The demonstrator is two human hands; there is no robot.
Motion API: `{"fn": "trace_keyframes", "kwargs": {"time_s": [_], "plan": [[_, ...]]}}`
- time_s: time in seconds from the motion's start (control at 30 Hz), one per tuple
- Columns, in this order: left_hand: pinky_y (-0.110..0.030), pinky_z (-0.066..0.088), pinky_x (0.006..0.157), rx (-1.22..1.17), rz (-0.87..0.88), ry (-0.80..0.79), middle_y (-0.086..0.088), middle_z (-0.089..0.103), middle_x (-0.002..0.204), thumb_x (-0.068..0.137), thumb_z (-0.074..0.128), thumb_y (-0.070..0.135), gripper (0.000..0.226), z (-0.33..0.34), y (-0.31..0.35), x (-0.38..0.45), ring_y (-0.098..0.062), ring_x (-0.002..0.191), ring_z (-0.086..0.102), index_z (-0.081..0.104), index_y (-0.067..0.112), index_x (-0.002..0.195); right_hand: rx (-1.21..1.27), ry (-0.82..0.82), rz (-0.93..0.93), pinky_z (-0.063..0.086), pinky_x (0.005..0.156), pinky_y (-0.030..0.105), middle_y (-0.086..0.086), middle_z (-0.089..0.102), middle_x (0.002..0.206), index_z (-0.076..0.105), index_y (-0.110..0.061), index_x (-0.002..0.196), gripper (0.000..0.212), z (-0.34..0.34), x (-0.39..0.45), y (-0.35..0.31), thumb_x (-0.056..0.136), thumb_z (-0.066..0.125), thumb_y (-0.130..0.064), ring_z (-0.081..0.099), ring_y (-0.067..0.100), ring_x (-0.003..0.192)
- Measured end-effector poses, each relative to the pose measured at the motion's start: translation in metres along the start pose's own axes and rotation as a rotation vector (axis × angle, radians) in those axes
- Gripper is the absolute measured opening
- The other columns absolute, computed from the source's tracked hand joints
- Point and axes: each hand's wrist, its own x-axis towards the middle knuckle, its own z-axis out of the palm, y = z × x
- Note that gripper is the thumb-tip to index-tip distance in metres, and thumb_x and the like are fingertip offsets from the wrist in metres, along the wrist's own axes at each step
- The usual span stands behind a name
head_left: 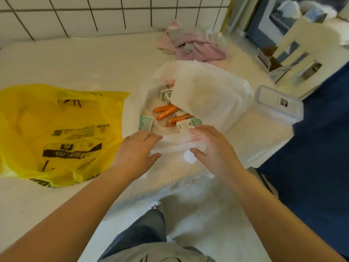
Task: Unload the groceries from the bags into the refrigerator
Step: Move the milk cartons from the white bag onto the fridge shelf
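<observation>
Two hands are at the near lip of the white bag (207,95) now, both reaching in from the counter (75,61) edge. Left hand (137,149) lies flat, fingers straight and together, fingertips touching the bag's near rim, gripping nothing. Right hand (209,146) is spread, fingers loosely bent over the same rim, thumb beside a small white fold of plastic; whether it actually pinches the plastic I can't tell.

Inside the open mouth, the groceries are on show: orange sausages (166,112) lying in a loose heap in the middle, small cartons (145,122) around them, one at the left, one at the back (166,94), one right beside the right fingertips. The bag's far wall stands up and folds over, hiding the rest.

Left of it, the yellow bag (56,133) lies flat and slack, its near edge close to the counter's front edge, just beside the left wrist. Wide bare counter runs behind both bags to the tiled wall (94,14). A pink cloth (196,46) sits bunched at the back right. A white box (279,103) sits at the counter's right edge, just beside the white bag.
</observation>
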Motion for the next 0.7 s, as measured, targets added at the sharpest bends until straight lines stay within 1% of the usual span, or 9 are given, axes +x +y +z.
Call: {"fn": "trace_keyframes", "kwargs": {"time_s": [0.13, 0.27, 0.37, 0.43, 0.5, 0.53, 0.6, 0.67, 0.7], "plan": [[-0.034, 0.036, 0.102, -0.038, -0.035, 0.011, 0.008, 0.044, 0.138, 0.089, 0.053, 0.046, 0.054, 0.009, 0.003, 0.031, -0.016, 0.126, 0.041, 0.037, 0.032, 0.139, 0.012, -0.050, -0.093, 0.049, 0.085, 0.026, -0.010, 0.046, 0.132, 0.053, -0.023, 0.127, 0.050, -0.002, 0.041, 0.006, 0.080, 0.070, -0.017, 0.053, 0.009, 0.112], [-0.035, 0.039, 0.097, -0.078, -0.059, 0.014, 0.005, 0.051, 0.131, 0.086, 0.060, 0.041, 0.053, 0.011, -0.002, 0.055, -0.019, 0.120, 0.047, 0.044, 0.028, 0.135, -0.021, -0.147, -0.217, 0.051, 0.080, 0.033, -0.011, 0.046, 0.131, 0.052, -0.026, 0.127, 0.053, 0.004, 0.079, 0.012, 0.078, 0.070, -0.016, 0.053, 0.009, 0.109], [-0.034, 0.043, 0.092, -0.162, -0.108, 0.043, 0.000, 0.054, 0.128, 0.083, 0.066, 0.035, 0.053, 0.012, -0.008, 0.062, -0.023, 0.115, 0.052, 0.050, 0.022, 0.132, 0.001, -0.237, -0.264, 0.049, 0.084, 0.033, -0.007, 0.045, 0.134, 0.051, -0.023, 0.129, 0.052, 0.018, 0.104, 0.017, 0.080, 0.068, -0.015, 0.053, 0.016, 0.112], [-0.033, 0.045, 0.091, -0.201, -0.135, 0.032, -0.001, 0.052, 0.132, 0.083, 0.066, 0.033, 0.055, 0.017, -0.007, 0.061, -0.024, 0.116, 0.052, 0.048, 0.020, 0.133, 0.015, -0.316, -0.304, 0.049, 0.088, 0.039, -0.006, 0.044, 0.136, 0.049, -0.024, 0.130, 0.052, 0.030, 0.118, 0.019, 0.081, 0.066, -0.017, 0.053, 0.019, 0.113], [-0.034, 0.042, 0.096, -0.213, -0.192, 0.007, -0.001, 0.047, 0.139, 0.085, 0.063, 0.035, 0.057, 0.023, -0.005, 0.062, -0.025, 0.122, 0.048, 0.044, 0.021, 0.137, 0.012, -0.385, -0.365, 0.047, 0.091, 0.043, -0.006, 0.042, 0.138, 0.048, -0.024, 0.131, 0.052, 0.040, 0.135, 0.022, 0.082, 0.064, -0.018, 0.050, 0.020, 0.118], [-0.034, 0.038, 0.101, -0.204, -0.215, -0.003, -0.001, 0.045, 0.141, 0.086, 0.062, 0.036, 0.058, 0.026, -0.005, 0.062, -0.024, 0.125, 0.046, 0.042, 0.022, 0.139, 0.006, -0.406, -0.396, 0.045, 0.094, 0.041, -0.006, 0.041, 0.140, 0.048, -0.023, 0.132, 0.052, 0.043, 0.142, 0.023, 0.083, 0.064, -0.018, 0.046, 0.017, 0.122], [-0.038, 0.028, 0.108, -0.159, -0.270, 0.010, 0.000, 0.043, 0.143, 0.087, 0.060, 0.038, 0.059, 0.029, -0.006, 0.061, -0.023, 0.129, 0.043, 0.039, 0.024, 0.140, 0.002, -0.458, -0.465, 0.039, 0.101, 0.030, -0.006, 0.040, 0.142, 0.047, -0.023, 0.133, 0.053, 0.045, 0.157, 0.023, 0.084, 0.063, -0.017, 0.040, 0.012, 0.127], [-0.038, 0.019, 0.112, -0.106, -0.368, -0.012, 0.003, 0.037, 0.147, 0.089, 0.054, 0.042, 0.062, 0.031, -0.006, 0.055, -0.018, 0.133, 0.037, 0.030, 0.026, 0.144, -0.029, -0.510, -0.538, 0.031, 0.099, 0.020, -0.007, 0.040, 0.142, 0.047, -0.024, 0.134, 0.053, 0.047, 0.169, 0.022, 0.084, 0.063, -0.017, 0.039, 0.009, 0.127], [-0.036, 0.017, 0.112, -0.106, -0.430, -0.020, 0.004, 0.036, 0.148, 0.090, 0.052, 0.044, 0.065, 0.032, -0.007, 0.051, -0.017, 0.135, 0.034, 0.024, 0.026, 0.146, -0.046, -0.539, -0.570, 0.030, 0.098, 0.019, -0.008, 0.041, 0.142, 0.046, -0.025, 0.135, 0.053, 0.048, 0.175, 0.021, 0.085, 0.062, -0.019, 0.040, 0.009, 0.126]]}}
